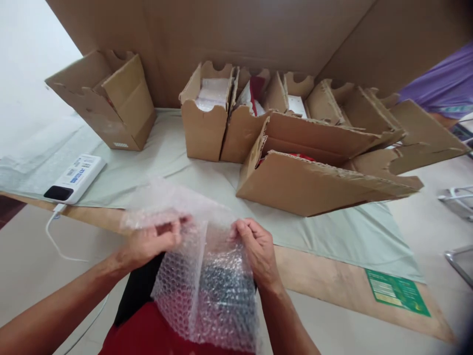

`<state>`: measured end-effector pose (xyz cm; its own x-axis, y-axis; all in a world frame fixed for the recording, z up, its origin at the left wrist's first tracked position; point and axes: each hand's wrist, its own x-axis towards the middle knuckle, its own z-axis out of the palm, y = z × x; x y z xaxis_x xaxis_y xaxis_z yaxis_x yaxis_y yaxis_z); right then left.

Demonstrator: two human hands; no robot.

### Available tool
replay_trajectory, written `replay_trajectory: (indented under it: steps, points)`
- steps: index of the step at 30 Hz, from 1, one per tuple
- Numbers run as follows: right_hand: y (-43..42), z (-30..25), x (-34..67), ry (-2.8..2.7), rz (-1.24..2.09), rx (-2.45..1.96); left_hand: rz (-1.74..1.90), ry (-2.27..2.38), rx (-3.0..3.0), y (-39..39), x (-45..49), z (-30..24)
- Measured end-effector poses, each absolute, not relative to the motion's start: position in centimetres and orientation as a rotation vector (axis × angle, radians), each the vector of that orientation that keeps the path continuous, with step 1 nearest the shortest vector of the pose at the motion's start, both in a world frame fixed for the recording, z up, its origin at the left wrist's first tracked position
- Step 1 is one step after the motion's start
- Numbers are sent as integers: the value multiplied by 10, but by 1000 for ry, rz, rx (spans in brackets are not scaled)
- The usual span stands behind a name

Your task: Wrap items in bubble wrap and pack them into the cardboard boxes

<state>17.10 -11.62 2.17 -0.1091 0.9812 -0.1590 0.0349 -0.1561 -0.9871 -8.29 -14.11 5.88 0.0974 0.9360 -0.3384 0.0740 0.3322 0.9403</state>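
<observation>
A clear bubble wrap bag (221, 291) hangs in front of my body, over the table's front edge, with a seam running down its middle. My right hand (257, 246) pinches its upper right edge between thumb and fingers. On the other side, my left hand (157, 241) grips the upper left part, where the bubble wrap spreads out over the fingers. That upper left part is slightly blurred. My dark and red clothing shows through the plastic, and I cannot make out anything inside the bag.
Several cardboard bins (207, 130) line the back of the cloth-covered table. One long cardboard box (318, 182) lies angled ahead of them. Left stand a cardboard box (129, 103) and a white power bank (76, 180) with a cable. A person in purple (439, 84) is at right.
</observation>
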Motion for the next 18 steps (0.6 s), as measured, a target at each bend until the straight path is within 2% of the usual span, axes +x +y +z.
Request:
replay_trajectory:
  steps: [4,8,15,18]
  points:
    - [-85,27,176,-1270,1329,-1369,1027,1348,864,-150,-102,48]
    - [-65,22,166,-1329,1291,-1367,839,1256,673,-166,-102,35]
    - [-77,25,178,-1263,1581,-1321,696,1182,668,-174,-93,32]
    - [-83,30,189,-1476,1492,-1293,666,1134,692,-176,-84,32]
